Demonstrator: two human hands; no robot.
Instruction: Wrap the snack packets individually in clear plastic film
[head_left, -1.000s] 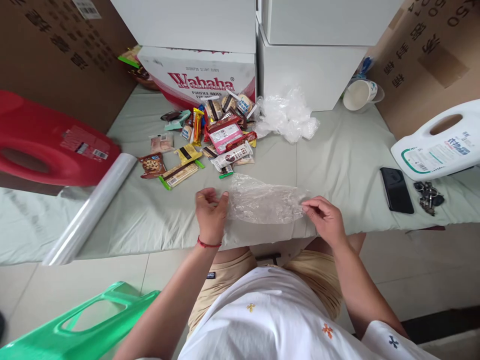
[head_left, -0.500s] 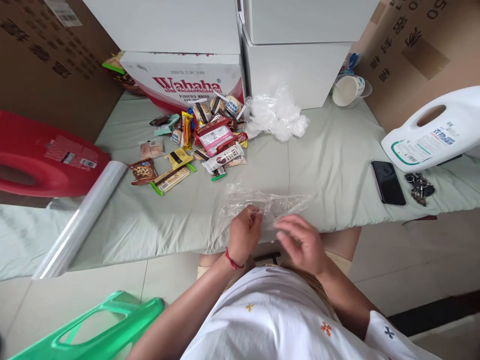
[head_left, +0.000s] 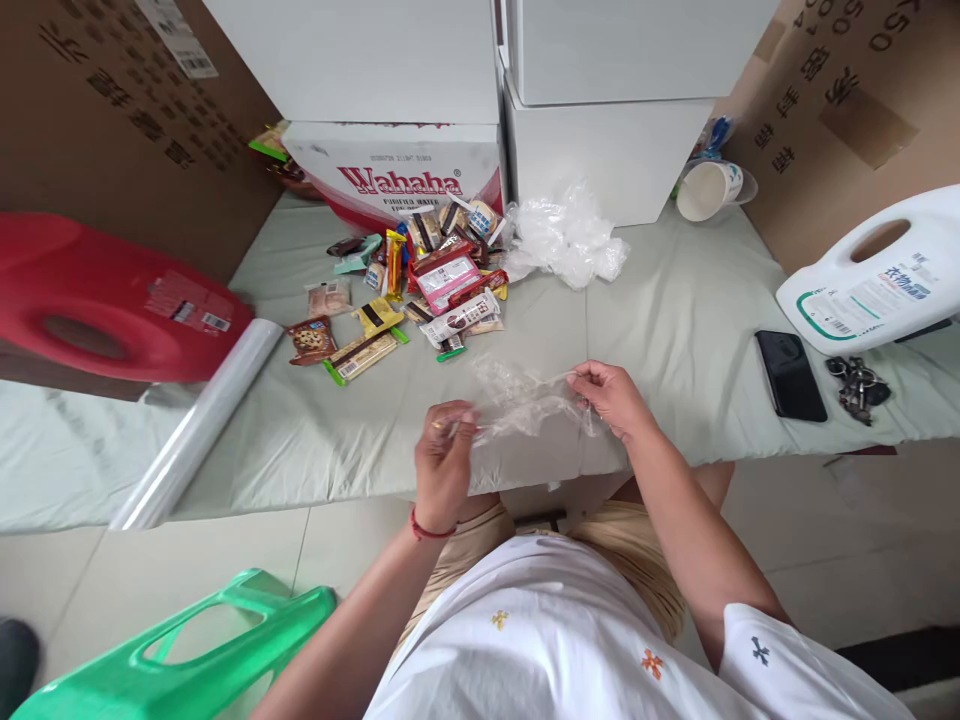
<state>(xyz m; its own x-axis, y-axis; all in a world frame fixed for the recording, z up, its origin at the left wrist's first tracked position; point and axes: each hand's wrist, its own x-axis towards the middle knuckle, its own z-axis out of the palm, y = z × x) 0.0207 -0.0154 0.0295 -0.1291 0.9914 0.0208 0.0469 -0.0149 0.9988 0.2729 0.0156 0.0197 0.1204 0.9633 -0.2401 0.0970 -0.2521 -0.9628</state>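
Observation:
A thin clear plastic bag [head_left: 525,405] is stretched between my two hands just above the near part of the cloth-covered table [head_left: 660,330]. My left hand [head_left: 444,455] pinches its left end, with a red cord on the wrist. At the right end, my right hand [head_left: 611,398] grips the plastic between thumb and fingers. Beyond the bag lies a pile of wrapped snacks [head_left: 446,275], and to the right of that pile sits a heap of crumpled clear plastic [head_left: 566,235].
A plastic roll [head_left: 199,425] and red jug [head_left: 127,300] are at left. A phone [head_left: 791,375], keys [head_left: 859,390] and white jug [head_left: 877,275] stand right. Boxes [head_left: 405,170] line the back, near paper cups [head_left: 709,190]. A green stool [head_left: 187,650] is below.
My hands have moved apart, the left one leftward and the right one up and rightward. My right hand, open before, now grips the plastic, which is spread wider. The view has shifted slightly.

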